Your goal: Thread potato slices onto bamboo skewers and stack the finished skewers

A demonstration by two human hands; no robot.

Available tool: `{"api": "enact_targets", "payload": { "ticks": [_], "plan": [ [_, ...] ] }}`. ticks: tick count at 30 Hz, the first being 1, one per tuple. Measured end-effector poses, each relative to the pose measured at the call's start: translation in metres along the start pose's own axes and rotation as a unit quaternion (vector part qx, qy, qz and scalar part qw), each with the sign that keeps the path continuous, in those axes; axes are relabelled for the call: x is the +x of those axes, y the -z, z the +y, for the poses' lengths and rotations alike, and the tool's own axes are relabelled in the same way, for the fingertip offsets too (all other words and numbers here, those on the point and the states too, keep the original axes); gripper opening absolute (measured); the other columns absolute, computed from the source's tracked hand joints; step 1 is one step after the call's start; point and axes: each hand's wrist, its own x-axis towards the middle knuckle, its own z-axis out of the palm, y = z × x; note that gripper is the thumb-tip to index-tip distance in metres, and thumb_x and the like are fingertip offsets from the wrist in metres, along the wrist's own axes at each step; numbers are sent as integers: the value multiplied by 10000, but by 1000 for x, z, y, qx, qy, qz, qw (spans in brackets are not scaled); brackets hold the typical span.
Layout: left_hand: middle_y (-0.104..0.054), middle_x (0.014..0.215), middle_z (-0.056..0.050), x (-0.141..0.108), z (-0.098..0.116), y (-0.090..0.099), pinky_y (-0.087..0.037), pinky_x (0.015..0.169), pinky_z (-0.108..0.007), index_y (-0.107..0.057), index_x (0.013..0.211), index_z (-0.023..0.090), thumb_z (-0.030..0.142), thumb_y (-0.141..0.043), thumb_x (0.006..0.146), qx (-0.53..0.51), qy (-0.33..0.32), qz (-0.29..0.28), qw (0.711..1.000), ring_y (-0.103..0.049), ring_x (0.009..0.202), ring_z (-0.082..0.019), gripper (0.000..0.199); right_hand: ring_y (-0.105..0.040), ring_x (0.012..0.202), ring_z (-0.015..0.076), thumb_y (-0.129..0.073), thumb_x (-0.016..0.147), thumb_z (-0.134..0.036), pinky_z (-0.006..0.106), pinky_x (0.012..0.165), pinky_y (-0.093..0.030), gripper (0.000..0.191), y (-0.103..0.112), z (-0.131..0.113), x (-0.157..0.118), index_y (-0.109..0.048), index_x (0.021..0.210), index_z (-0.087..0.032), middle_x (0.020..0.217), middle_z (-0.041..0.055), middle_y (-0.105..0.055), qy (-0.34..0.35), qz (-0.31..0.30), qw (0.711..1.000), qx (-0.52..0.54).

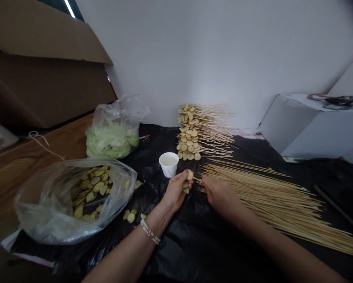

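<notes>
My left hand (174, 192) holds a few pale potato slices (189, 175) between thumb and fingers. My right hand (222, 192) pinches a thin bamboo skewer (197, 179), whose tip meets the slices. Beside that hand lies a broad spread of loose bamboo skewers (267, 200). Skewers loaded with potato slices (189, 133) stand in a stacked pile farther back. A clear plastic bag (43, 216) of raw slices lies open to the left, and several loose slices (130, 217) rest near my left wrist, which wears a beaded bracelet (149, 232).
A black plastic sheet (194, 251) covers the wooden table (26, 173). A white paper cup (168, 164) of liquid stands ahead of my hands. A bag of pale green vegetable (113, 139), a cardboard box (43, 67) and a white box (300, 129) stand farther back.
</notes>
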Motion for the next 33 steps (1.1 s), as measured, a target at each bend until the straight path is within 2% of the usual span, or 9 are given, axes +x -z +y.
{"api": "enact_targets", "payload": {
  "ticks": [4,7,14,17,21,24,28,30,33],
  "plan": [
    [-605,668,-28,0,-2,0,-414,504,-133,-669,754,92,387,-790,620,4,-6,-1,1000,-522,536,-41,345,-534,707,162,-394,830,-28,269,616,-305,232,0,-7,-5,-575,852,-171,810,52,-609,32,-11,997,-75],
    [-595,659,-24,-1,-2,-1,-407,504,-138,-670,757,97,411,-785,618,17,-10,-10,1000,-511,530,-41,362,-539,680,159,-395,841,-45,267,598,-306,218,-1,-7,-3,-571,883,-166,812,53,-616,1,-39,997,-63],
    [-580,646,-15,-4,-3,-1,-397,502,-155,-673,731,104,443,-767,630,48,-27,-40,998,-496,527,-47,366,-513,588,123,-374,901,-143,235,588,-326,280,1,3,6,-507,657,-177,616,5,-570,-60,-66,982,168],
    [-586,651,-21,-2,-3,-2,-396,501,-154,-670,728,102,435,-773,624,43,-30,-31,998,-504,535,-50,364,-502,569,119,-375,904,-164,230,578,-325,298,2,6,8,-491,630,-182,594,-5,-558,-62,-71,974,205],
    [-603,665,-32,1,-1,-3,-402,505,-151,-674,742,97,418,-776,628,28,-43,-9,999,-523,551,-54,355,-532,656,133,-386,925,-194,238,612,-330,226,1,8,8,-538,758,-173,707,13,-598,-25,-30,988,148],
    [-602,657,-26,2,2,-2,-410,509,-141,-682,760,92,395,-780,632,11,-47,9,999,-516,543,-44,343,-537,701,153,-396,917,-168,256,602,-305,172,1,6,4,-555,852,-166,794,41,-607,2,1,1000,24],
    [-598,677,-26,1,4,0,-414,504,-133,-685,776,80,381,-793,618,-6,-34,13,999,-515,545,-39,356,-524,658,163,-356,867,-51,288,569,-254,240,-1,3,-2,-563,844,-169,791,54,-595,44,6,993,-107],
    [-599,690,-27,0,3,0,-413,502,-132,-685,788,79,381,-793,619,-6,-30,4,1000,-519,550,-39,363,-526,646,159,-373,842,-37,287,563,-250,229,-3,3,-3,-562,850,-167,785,53,-603,34,-6,995,-93],
    [-602,694,-29,-1,2,1,-411,505,-132,-683,801,82,390,-782,633,0,-29,-11,1000,-521,554,-40,365,-534,655,150,-383,871,-84,268,574,-278,193,-3,4,0,-546,810,-167,762,48,-619,0,-25,1000,11]
  ]
}}
